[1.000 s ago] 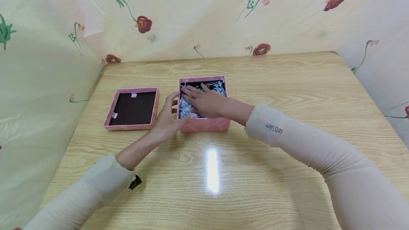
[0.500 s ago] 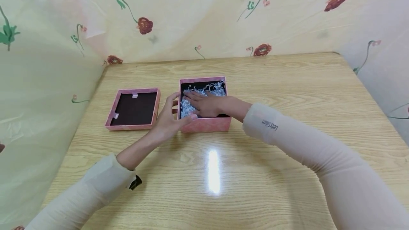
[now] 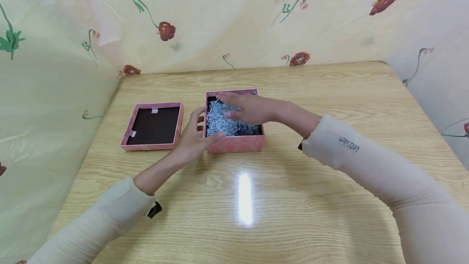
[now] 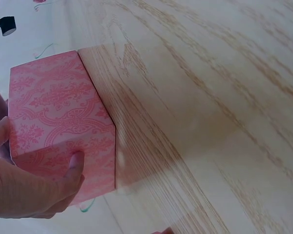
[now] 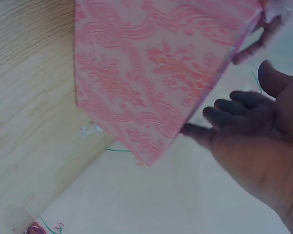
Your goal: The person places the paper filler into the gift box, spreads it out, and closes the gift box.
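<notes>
An uncovered pink patterned box with a black inside stands on the wooden table, filled with pale blue shredded paper. My left hand grips its near left corner. The thumb lies against the front wall, and the other fingers are on the left side, partly hidden. Over the box's far half is my right hand, fingers extended and holding nothing, covering part of the paper. In the right wrist view, its fingers are close to the box's rim; whether they touch it I cannot tell.
The pink box lid lies upside down to the left of the box, its black inside facing up with two pale tabs. The table meets flower-patterned sheeting at the back and sides.
My right hand has lifted off the shredded paper and moved right and away from me, uncovering more of the paper, which now looks flatter. The left hand stays on the box.
</notes>
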A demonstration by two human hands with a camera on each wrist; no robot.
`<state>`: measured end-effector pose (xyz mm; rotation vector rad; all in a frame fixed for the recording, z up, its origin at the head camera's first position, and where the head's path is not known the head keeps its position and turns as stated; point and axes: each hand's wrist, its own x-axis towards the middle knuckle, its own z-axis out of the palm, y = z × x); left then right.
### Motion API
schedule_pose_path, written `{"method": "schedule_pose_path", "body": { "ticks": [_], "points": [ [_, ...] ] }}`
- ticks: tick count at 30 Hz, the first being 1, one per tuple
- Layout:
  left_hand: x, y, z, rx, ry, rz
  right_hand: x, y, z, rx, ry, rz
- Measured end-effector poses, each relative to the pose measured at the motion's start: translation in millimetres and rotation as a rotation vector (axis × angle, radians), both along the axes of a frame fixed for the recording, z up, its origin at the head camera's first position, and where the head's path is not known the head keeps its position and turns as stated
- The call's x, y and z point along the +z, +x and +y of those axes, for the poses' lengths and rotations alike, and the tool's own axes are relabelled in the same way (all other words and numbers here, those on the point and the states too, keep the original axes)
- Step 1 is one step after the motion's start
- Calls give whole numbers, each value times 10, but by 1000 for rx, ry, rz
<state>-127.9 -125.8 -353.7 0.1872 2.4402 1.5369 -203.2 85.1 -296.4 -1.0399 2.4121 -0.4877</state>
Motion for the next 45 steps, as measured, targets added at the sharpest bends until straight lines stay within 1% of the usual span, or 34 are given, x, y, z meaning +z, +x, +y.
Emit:
{"method": "schedule_pose_path", "body": {
  "ticks": [3, 6, 14, 19, 24, 28, 35, 40, 45],
  "points": [
    [1, 1, -9, -5, 9, -2, 71, 10, 17, -21, -12, 34],
    [3, 3, -11, -5, 12, -6, 120, 4, 28, -44, 3, 53],
    [17, 6, -4, -7, 5, 0, 210, -4, 58, -90, -17, 62],
    [14, 10, -25, -20, 21, 2, 248, 8, 32, -119, -27, 80],
    [22, 1, -57, -28, 30, 7, 287, 17, -4, -171, -38, 68],
    [39, -5, -94, -10, 38, -8, 319, 31, -33, -215, -51, 46],
    [63, -12, -170, 32, 16, -19, 326, 62, -118, -238, -91, 29],
    [111, -31, -261, 59, -29, -11, 319, 90, -166, -257, -129, 16],
    [185, -73, -414, 92, -97, -4, 309, 97, -206, -278, -181, -4]
  ]
}}
